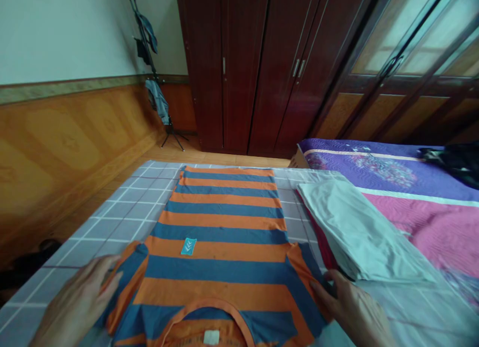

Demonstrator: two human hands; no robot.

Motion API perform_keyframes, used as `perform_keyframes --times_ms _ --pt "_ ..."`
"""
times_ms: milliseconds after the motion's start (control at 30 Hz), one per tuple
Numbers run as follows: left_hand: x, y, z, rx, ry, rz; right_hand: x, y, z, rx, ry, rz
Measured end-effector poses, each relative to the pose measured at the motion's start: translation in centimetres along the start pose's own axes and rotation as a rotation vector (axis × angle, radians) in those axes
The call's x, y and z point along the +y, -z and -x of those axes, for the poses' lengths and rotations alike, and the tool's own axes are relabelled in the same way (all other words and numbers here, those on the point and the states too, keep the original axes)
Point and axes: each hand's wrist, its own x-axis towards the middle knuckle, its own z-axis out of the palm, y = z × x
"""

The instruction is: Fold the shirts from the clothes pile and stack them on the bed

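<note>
An orange-and-blue striped T-shirt (217,270) lies spread flat, front up, its collar towards me and its hem at the far end. A small light-blue patch (189,246) sits on its chest, and a pale label shows inside the neck. My left hand (80,294) is at the left sleeve, its thumb and fingers closed about the sleeve's outer edge. On the other side, my right hand (352,304) has the right sleeve's edge between thumb and fingers. Some fingertips are hidden by the cloth.
Beneath the shirt is a grey checked cloth (123,207). A pale green folded garment (359,232) lies on the right, over something dark red. Beyond are a purple-and-pink bed cover (396,172), a dark red wardrobe (258,72) and a coat stand (149,57).
</note>
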Motion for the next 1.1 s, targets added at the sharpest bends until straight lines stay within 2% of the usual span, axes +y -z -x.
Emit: perform_keyframes --times_ms 67,100,167,267,333,400,500,567,667,767,833,900,967,1033,1100 --pt "4.1 -0.1 -0.5 -0.021 -0.081 0.1 0.0 0.4 0.0 -0.032 -0.033 -0.102" --pt "6.8 -0.1 -0.8 -0.076 -0.141 0.14 -0.1 0.5 0.1 -0.031 -0.029 -0.184" --pt "12.6 -0.2 -1.6 -0.272 -0.353 0.193 -0.1 0.4 0.2 -0.04 -0.011 -0.42" --pt "20.9 -1.0 -3.8 -0.478 -0.693 0.263 0.0 -0.1 0.6 -0.108 -0.052 -0.835" --pt "25.5 -2.5 -5.6 -0.508 -0.826 0.296 0.0 -0.4 1.0 -0.125 -0.156 -1.037" --pt "29.1 -4.8 -7.0 -0.533 -0.884 0.286 0.0 -0.6 1.4 -0.13 -0.26 -1.179" --pt "32.8 -8.0 -7.2 -0.602 -0.965 0.262 -0.2 -0.5 2.0 -0.183 -0.336 -1.361" --pt "33.8 -8.6 -6.4 -0.629 -1.009 0.293 -0.4 0.0 2.1 -0.233 -0.358 -1.475" --pt "33.0 -7.2 -4.8 -0.755 -0.955 0.359 -1.0 1.4 1.9 -0.323 -0.363 -1.602" --pt "30.7 -5.0 -3.3 -0.863 -0.764 0.507 -2.2 3.3 1.2 -0.373 -0.364 -1.662" --pt "29.1 -4.1 -2.5 -0.87 -0.602 0.661 -3.8 4.7 0.6 -0.385 -0.337 -1.69" --pt "27.8 -3.8 -1.9 -0.866 -0.438 0.865 -5.9 6.0 -0.4 -0.453 -0.214 -1.689" --pt "27.1 -3.8 -1.5 -0.887 -0.3 1.102 -7.9 6.8 -1.8 -0.518 -0.019 -1.64" --pt "26.8 -3.9 -1.5 -0.925 -0.205 1.303 -9.4 6.7 -3.8 -0.433 0.138 -1.532" --pt "26.7 -4.1 -1.5 -0.962 -0.141 1.425 -10.0 5.5 -6.1 -0.232 0.215 -1.358"
